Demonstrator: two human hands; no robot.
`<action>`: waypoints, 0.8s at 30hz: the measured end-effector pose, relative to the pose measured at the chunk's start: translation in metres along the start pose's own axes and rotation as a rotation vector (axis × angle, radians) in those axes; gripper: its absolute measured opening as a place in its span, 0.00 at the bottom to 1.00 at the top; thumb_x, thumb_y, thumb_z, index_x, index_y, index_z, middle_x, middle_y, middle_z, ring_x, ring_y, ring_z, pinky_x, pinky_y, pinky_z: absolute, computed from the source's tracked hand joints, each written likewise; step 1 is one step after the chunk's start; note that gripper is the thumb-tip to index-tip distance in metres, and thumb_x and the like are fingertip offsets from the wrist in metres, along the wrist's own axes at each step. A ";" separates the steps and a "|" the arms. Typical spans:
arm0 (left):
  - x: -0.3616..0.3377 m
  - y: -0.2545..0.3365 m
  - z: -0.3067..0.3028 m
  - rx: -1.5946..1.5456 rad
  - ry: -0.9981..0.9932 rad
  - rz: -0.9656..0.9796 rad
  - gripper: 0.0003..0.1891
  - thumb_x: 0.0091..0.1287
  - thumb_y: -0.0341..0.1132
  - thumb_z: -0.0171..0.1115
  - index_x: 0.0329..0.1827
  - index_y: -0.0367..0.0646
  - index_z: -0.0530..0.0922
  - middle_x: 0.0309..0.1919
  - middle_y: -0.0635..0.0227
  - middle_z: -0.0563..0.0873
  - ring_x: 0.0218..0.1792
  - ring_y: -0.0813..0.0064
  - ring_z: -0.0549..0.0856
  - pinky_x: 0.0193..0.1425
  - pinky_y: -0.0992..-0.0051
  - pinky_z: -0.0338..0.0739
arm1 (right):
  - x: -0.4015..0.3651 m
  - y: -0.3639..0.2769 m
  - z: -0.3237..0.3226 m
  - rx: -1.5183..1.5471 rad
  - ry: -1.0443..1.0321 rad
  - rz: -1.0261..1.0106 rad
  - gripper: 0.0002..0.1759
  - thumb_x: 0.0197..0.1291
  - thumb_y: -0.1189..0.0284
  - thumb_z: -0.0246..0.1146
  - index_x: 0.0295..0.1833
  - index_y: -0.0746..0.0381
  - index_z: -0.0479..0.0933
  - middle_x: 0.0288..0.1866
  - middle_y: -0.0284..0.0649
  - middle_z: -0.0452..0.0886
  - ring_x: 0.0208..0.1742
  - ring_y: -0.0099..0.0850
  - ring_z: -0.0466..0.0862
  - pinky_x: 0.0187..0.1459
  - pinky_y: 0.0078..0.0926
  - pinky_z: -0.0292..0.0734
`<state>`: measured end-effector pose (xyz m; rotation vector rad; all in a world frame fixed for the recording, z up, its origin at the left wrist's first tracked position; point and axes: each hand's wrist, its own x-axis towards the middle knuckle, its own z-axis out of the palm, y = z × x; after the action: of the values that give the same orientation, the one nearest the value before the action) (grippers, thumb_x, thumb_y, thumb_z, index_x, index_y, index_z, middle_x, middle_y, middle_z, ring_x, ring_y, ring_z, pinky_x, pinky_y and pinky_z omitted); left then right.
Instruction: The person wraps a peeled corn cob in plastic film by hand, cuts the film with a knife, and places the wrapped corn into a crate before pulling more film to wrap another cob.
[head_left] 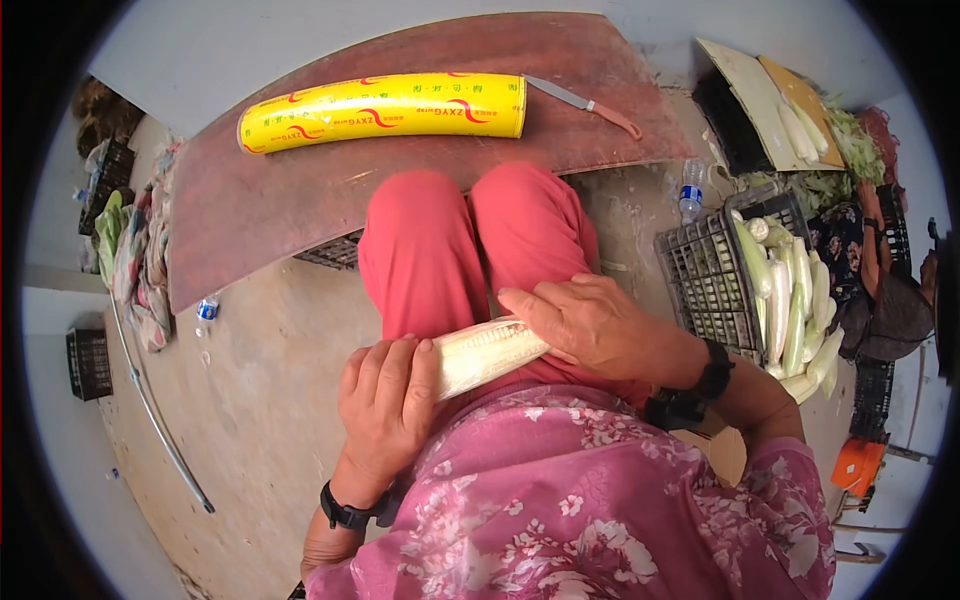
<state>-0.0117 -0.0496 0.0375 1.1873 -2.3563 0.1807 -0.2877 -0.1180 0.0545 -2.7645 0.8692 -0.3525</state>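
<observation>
An ear of corn (478, 358) lies across my lap, its pale kernels showing along an opening in the light husk. My left hand (388, 392) is closed round its left end. At the other end, my right hand (580, 318) grips the corn, thumb and fingers pressed on the husk near the tip. The undersides of both hands' grips are hidden. Beyond my knees, a yellow printed roll of wrap (385, 110) rests on a reddish board (330, 200). A knife (590, 106) with a pinkish handle lies just right of the roll.
To my right stands a black crate (705, 270) piled with husked corn ears (795, 290). A water bottle (690, 190) is beside it. Another person (870, 250) sits at the far right near leafy husks (850, 145). A pole (155, 400) lies on the floor at left.
</observation>
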 end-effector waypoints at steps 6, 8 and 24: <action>0.010 -0.003 0.004 0.040 0.026 0.014 0.31 0.55 0.37 0.75 0.62 0.36 0.77 0.52 0.52 0.84 0.50 0.52 0.84 0.55 0.55 0.79 | 0.003 0.009 -0.002 -0.051 0.135 -0.005 0.20 0.62 0.71 0.59 0.58 0.67 0.74 0.34 0.37 0.77 0.37 0.34 0.83 0.43 0.32 0.76; 0.012 0.000 0.008 -0.002 -0.010 -0.107 0.33 0.52 0.36 0.77 0.62 0.36 0.78 0.53 0.53 0.83 0.51 0.51 0.83 0.54 0.56 0.80 | 0.000 0.012 0.000 -0.034 0.127 0.026 0.19 0.59 0.72 0.62 0.56 0.66 0.75 0.35 0.39 0.78 0.37 0.37 0.83 0.41 0.34 0.76; 0.042 -0.020 -0.008 -0.397 -0.235 -0.405 0.36 0.47 0.38 0.83 0.60 0.38 0.78 0.48 0.57 0.82 0.46 0.53 0.85 0.47 0.61 0.82 | -0.025 0.047 -0.016 0.319 0.085 0.510 0.23 0.56 0.74 0.71 0.56 0.63 0.74 0.36 0.48 0.83 0.40 0.46 0.86 0.43 0.40 0.80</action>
<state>-0.0140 -0.0895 0.0629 1.5008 -2.1371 -0.5629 -0.3374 -0.1434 0.0526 -2.1580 1.3582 -0.4649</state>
